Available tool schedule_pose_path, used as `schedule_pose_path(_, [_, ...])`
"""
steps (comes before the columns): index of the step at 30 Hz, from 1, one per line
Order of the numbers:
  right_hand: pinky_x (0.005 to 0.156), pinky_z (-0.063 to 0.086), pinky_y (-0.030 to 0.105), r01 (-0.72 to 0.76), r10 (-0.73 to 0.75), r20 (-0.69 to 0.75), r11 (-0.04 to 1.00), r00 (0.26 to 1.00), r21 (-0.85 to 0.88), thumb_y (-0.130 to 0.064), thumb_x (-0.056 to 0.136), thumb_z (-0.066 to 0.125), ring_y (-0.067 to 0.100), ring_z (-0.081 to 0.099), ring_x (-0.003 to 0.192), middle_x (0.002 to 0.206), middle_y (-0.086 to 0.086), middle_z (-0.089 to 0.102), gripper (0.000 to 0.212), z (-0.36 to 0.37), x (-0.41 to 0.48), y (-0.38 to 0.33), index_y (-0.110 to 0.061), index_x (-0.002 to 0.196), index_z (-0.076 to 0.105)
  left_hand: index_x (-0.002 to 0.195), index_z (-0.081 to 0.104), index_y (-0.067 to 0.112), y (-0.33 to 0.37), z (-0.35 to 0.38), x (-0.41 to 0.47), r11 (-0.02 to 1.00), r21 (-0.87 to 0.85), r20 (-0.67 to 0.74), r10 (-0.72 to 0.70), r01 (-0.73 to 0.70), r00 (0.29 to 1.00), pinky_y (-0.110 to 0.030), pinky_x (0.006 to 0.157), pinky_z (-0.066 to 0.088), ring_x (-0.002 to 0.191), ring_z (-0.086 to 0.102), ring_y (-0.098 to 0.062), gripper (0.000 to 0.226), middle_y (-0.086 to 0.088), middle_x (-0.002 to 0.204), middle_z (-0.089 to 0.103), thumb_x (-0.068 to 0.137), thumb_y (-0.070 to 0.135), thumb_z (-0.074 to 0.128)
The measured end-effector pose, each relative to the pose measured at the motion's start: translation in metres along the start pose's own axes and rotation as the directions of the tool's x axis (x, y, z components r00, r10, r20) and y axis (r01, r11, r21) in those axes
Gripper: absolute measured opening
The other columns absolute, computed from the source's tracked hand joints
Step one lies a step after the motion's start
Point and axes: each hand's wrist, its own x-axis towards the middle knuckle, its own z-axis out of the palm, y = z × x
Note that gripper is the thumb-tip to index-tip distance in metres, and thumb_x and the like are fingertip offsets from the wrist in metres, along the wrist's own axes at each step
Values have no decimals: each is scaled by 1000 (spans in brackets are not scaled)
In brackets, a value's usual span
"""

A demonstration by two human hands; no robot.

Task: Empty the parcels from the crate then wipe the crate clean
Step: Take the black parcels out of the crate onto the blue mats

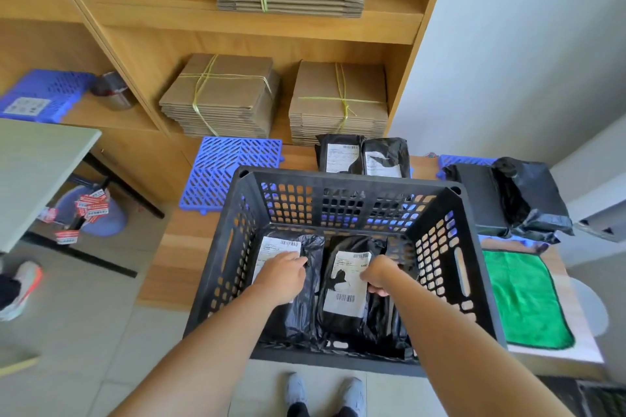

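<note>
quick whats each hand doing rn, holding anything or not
Left hand: fingers curled on the left parcel inside the crate.
Right hand: grips the middle parcel at its right edge.

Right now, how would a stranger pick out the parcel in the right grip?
Find the black perforated plastic crate in front of the wooden shelves. On its floor, take the centre black plastic-bag parcel, whose right edge the right grip holds. Its white label is torn, with a barcode at the near end; the left parcel shows neither.
</note>
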Motion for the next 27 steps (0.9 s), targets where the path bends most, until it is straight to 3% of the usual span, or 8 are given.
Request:
schedule_pose_path(2, [52, 41, 27, 9, -9, 6, 999, 1000, 42, -7, 94, 49, 21, 44, 56, 73, 12, 51, 9, -7, -7, -2, -1, 99, 55, 154, 39, 15, 4, -5, 3, 1000, 1, -7, -8, 8, 1000, -37, 121, 24, 149, 28, -23, 49, -5, 161, 34, 108, 25, 26])
schedule_pose_path(5, [57, 52, 27, 23, -28, 45, 995, 999, 93, -9, 93, 60, 21, 51, 65, 80, 12, 53, 24, -22, -23, -5, 0, 114, 57, 150, 46, 13, 14, -17, 3, 999, -29, -33, -15, 14, 999, -37, 118, 30, 143, 38, -24, 47, -7, 155, 43, 108, 24, 28])
schedule_pose_path(10, [76, 58, 32, 99, -113, 71, 979, 991, 176, -8, 95, 60, 24, 62, 96, 123, 17, 57, 39, -61, -62, -11, -3, 132, 48, 137, 57, 8, 42, -46, 3, 995, -100, -1, -21, 21, 1000, -41, 112, 38, 134, 47, -30, 45, -12, 146, 51, 107, 23, 27])
schedule_pose_path(13, [83, 58, 39, 153, -172, 76, 965, 982, 212, -10, 95, 61, 25, 61, 98, 124, 19, 56, 45, -90, -88, -18, -4, 137, 46, 133, 59, 6, 62, -67, -1, 987, -159, 22, -15, 18, 1000, -39, 108, 42, 128, 52, -33, 44, -14, 140, 55, 106, 22, 27])
schedule_pose_path(18, [93, 51, 59, 208, -251, 104, 927, 962, 312, -10, 91, 66, 30, 63, 97, 127, 16, 51, 44, -139, -137, -21, -5, 132, 52, 80, 49, 16, 93, -103, -12, 909, -413, -22, -71, 56, 997, -33, 74, 37, 89, 51, -22, 34, -5, 91, 52, 105, 32, 33])
schedule_pose_path(20, [94, 49, 62, 216, -291, 125, 883, 948, 416, -7, 89, 67, 35, 61, 101, 123, 15, 52, 37, -156, -155, -21, -4, 125, 57, 95, 55, 19, 101, -115, -17, 838, -542, 3, -76, 65, 997, -32, 72, 37, 92, 53, -21, 31, 0, 97, 53, 104, 44, 38])
schedule_pose_path(23, [96, 49, 59, 263, -399, 118, 772, 910, 579, -5, 89, 66, 38, 62, 114, 128, 17, 60, 34, -175, -177, -22, -5, 123, 59, 120, 59, 26, 109, -130, -27, 565, -813, 118, -71, 138, 990, -33, 80, 51, 100, 63, -20, 50, 6, 113, 66, 91, 66, 53])
schedule_pose_path(27, [92, 54, 51, 350, -495, 18, 638, 869, 686, -10, 92, 65, 32, 67, 108, 115, 13, 71, 35, -186, -192, -27, -7, 126, 57, 122, 60, 37, 115, -145, -28, 248, -969, 7, -37, 16, 999, -50, 92, 58, 102, 73, -25, 40, 2, 104, 78, 87, 49, 74])
